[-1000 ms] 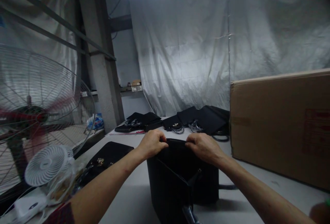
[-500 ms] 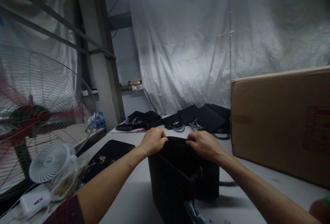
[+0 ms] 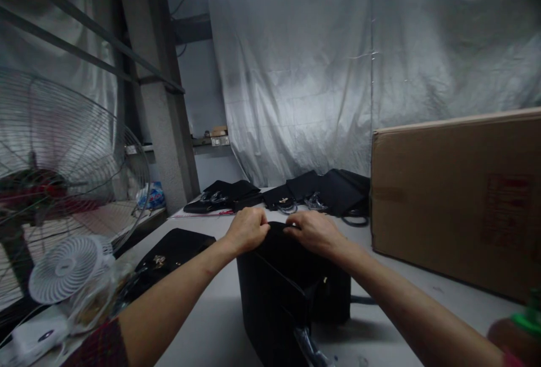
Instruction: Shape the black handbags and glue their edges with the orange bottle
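A black handbag [image 3: 270,305] stands upright on the white table [image 3: 207,322] in front of me, its top gaping and its inside dark. My left hand [image 3: 248,228] pinches the far rim on the left. Close beside it, my right hand [image 3: 315,233] grips the same rim on the right. Both sets of fingers are closed over the edge. A plastic-wrapped handle [image 3: 308,344] hangs at the bag's near side, and a small metal fitting [image 3: 325,281] glints near the opening.
More black bags [image 3: 333,189] lie along the table's back. Another black bag with a gold ornament [image 3: 173,251] lies at left, by a small white fan [image 3: 70,268] and a large caged fan [image 3: 46,186]. A cardboard box [image 3: 448,198] stands at right, near a green-topped bottle [image 3: 524,319].
Along the rim, my right hand has shifted slightly left, closer to my left hand. The whole view has also slid a little, showing more of the green-topped bottle.
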The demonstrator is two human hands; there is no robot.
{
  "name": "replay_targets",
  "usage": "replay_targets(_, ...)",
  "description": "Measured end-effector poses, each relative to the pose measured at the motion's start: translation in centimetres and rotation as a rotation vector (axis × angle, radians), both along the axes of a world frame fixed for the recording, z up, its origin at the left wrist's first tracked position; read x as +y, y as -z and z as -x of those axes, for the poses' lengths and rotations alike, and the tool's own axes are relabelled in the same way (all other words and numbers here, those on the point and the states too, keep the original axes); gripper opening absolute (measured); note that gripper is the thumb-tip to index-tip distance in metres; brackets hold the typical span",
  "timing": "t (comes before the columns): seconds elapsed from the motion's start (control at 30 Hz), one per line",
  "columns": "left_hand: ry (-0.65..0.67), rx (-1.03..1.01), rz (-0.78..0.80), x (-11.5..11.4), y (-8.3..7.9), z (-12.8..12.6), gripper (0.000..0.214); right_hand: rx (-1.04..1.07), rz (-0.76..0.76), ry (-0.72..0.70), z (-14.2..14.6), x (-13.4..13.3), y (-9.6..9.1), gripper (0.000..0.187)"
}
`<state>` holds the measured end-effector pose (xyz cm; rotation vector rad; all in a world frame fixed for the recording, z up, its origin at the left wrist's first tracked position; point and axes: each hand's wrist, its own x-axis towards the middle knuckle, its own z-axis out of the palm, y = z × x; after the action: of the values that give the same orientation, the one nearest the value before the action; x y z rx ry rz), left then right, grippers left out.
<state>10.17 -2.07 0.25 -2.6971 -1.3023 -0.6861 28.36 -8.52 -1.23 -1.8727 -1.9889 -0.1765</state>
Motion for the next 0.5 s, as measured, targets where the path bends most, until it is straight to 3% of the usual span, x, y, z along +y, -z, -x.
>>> replay_targets(0.3,0.026,-0.009,-0.006,0.7,0.5,-0.3,0.011,-0.038,0.006,-0.010,1.1,0.4,0.4,0.027)
replay_targets(0.5,0.107,-0.019,0.070,-0.4,-0.4,0.9,0.014,-0.068,0.078,-0.105,1.6,-0.4,-1.6,0.031)
